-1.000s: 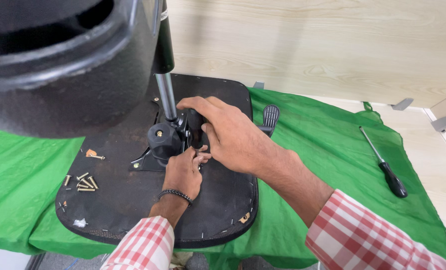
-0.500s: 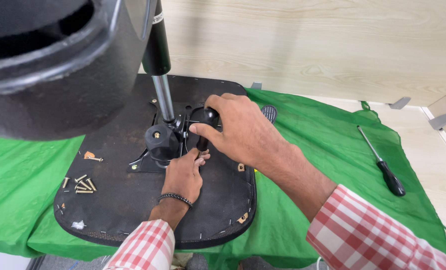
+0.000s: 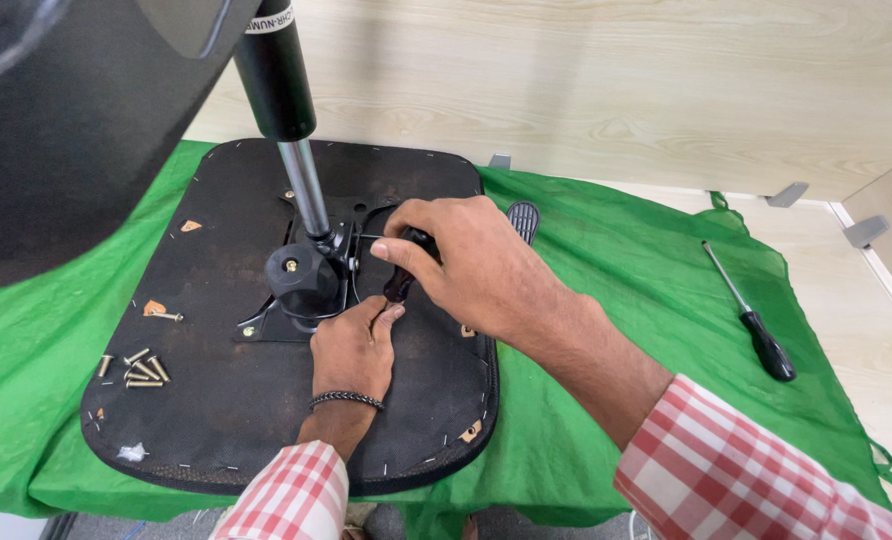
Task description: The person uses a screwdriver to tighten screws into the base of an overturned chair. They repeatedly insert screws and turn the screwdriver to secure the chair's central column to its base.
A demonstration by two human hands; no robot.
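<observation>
Since the earlier frames the view has shifted: the black chair base that filled the upper left now sits further up and left, more of the gas-lift column (image 3: 288, 110) shows, and the right hand has slid from over the mechanism to a spot just right of it.

At the lower left of the frame a small heap of loose screws (image 3: 138, 367) lies on the underside of the black seat pan (image 3: 216, 420), which rests on a green cloth (image 3: 606, 330) spread over the pale worktop (image 3: 866, 330). Right of the screws, near the centre, the black tilt mechanism (image 3: 301, 285) stands at the foot of the column.

Just below and right of it the left hand (image 3: 351, 355), with a dark bracelet at the wrist, rests on the seat pan; its fingertips pinch lightly at the lower end of a dark-handled tool (image 3: 403, 280). The right hand (image 3: 471, 265) is closed around that tool's handle from above, so the tool sits inside both grips, slanting down toward the left fingertips; its tip is hidden.

Behind the right hand a black ribbed lever paddle (image 3: 523, 218) shows. Far right, well apart from both hands, a black-handled screwdriver (image 3: 751, 315) lies on the cloth.
</observation>
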